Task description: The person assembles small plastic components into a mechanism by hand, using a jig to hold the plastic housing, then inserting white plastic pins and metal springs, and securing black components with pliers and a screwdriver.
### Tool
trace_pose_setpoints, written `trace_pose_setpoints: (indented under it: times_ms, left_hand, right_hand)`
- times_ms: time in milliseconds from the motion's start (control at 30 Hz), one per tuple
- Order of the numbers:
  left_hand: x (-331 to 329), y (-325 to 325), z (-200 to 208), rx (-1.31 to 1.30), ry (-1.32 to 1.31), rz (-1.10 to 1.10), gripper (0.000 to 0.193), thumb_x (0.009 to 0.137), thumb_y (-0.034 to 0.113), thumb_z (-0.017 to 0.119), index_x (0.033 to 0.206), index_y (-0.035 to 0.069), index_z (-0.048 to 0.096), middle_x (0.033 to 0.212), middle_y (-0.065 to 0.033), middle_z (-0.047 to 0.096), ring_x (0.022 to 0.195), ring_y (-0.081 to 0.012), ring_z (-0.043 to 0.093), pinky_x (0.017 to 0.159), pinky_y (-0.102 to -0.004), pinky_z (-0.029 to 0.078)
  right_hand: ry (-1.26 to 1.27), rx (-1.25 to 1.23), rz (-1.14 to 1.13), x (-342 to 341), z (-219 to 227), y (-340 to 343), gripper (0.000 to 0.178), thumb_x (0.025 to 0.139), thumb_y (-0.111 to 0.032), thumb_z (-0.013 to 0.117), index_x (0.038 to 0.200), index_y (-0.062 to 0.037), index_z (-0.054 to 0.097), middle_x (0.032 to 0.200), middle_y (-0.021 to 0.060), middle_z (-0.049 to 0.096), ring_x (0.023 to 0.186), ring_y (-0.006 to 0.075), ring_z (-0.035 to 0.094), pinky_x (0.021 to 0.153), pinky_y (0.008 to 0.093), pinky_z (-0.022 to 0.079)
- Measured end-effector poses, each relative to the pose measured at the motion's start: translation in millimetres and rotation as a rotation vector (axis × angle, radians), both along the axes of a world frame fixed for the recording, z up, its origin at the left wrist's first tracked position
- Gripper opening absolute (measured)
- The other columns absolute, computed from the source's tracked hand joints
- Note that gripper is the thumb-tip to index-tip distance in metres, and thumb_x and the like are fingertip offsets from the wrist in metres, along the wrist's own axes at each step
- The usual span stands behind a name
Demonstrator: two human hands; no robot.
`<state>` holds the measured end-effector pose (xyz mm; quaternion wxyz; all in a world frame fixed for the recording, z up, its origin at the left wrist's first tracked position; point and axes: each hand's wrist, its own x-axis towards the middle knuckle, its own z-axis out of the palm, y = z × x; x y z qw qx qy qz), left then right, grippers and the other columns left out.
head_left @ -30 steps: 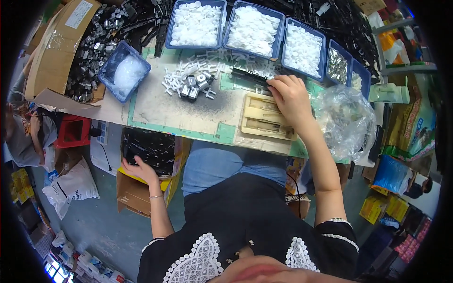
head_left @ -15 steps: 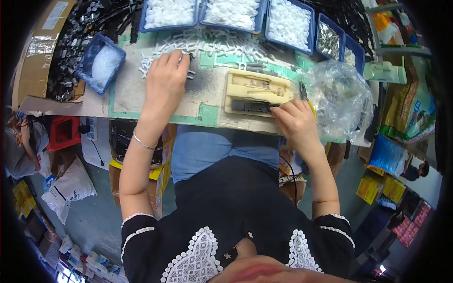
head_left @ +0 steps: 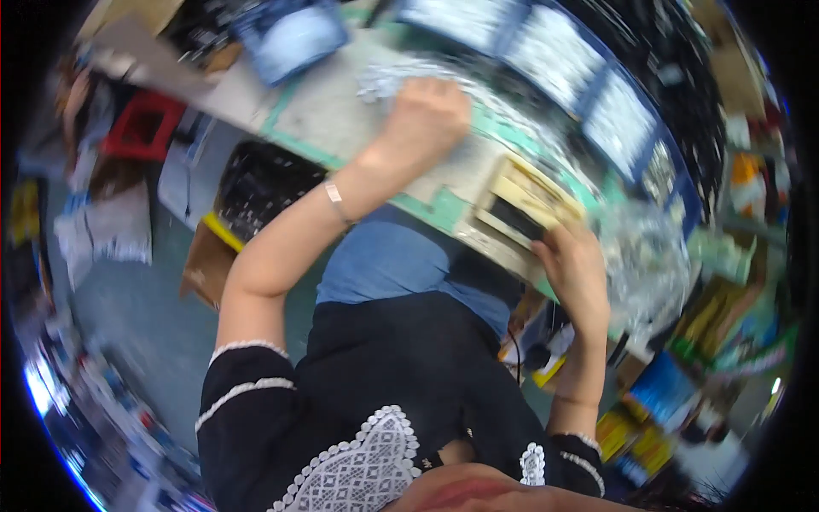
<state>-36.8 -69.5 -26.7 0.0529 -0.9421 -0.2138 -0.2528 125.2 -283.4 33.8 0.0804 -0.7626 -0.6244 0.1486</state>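
Note:
My left hand (head_left: pixel 426 119) is over a loose pile of small white plastic parts (head_left: pixel 388 78) on the worktable. Its fingers curl down and together, smeared by motion; whatever they hold is hidden beneath the hand. A cream block-shaped fixture (head_left: pixel 533 189) with recesses sits near the table's front edge. In its near recess lies a long black plastic part (head_left: pixel 514 219). My right hand (head_left: pixel 576 264) is at the right end of that black part, thumb and fingers pinched on it.
Blue bins of white pieces (head_left: pixel 554 55) line the back, beside a bin of metallic pieces (head_left: pixel 659 171). A blue tub (head_left: pixel 294 43) stands at the left. Right of the fixture lies a crumpled clear plastic bag (head_left: pixel 644 264). Black parts (head_left: pixel 657 60) are heaped behind the bins.
The whole view has swung round, so the table now slants down to the right, and the picture is blurred. My left hand stays at the white parts and my right hand at the fixture.

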Motion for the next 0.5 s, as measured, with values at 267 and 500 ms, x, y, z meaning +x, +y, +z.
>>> trace_pose_setpoints:
  times_ms: [267,500]
  left_hand:
    - [-6.6,-23.5,-3.5,-0.243,-0.479,0.065,0.012,0.066,0.004,0.06,0.074,0.005,0.051,0.072,-0.0074,0.057,0.067,-0.0197,0.056,0.056,-0.0329,0.046]
    - [-3.2,-100.9,3.1,-1.695,-0.957,-0.243,0.021,0.08,0.009,0.071,0.092,-0.001,0.056,0.085,-0.0032,0.059,0.077,-0.0076,0.059,0.064,-0.023,0.05]
  right_hand:
    - [-0.101,-0.132,0.047,-18.2,16.1,1.9,0.019,0.08,-0.019,0.066,0.079,-0.0016,0.058,0.077,0.0142,0.059,0.077,0.0323,0.055,0.07,0.04,0.042]
    - [0.074,0.501,-0.017,-51.8,10.5,23.2,0.029,0.069,0.005,0.073,0.096,-0.0003,0.061,0.1,0.0156,0.061,0.086,0.0297,0.061,0.076,0.0352,0.049]
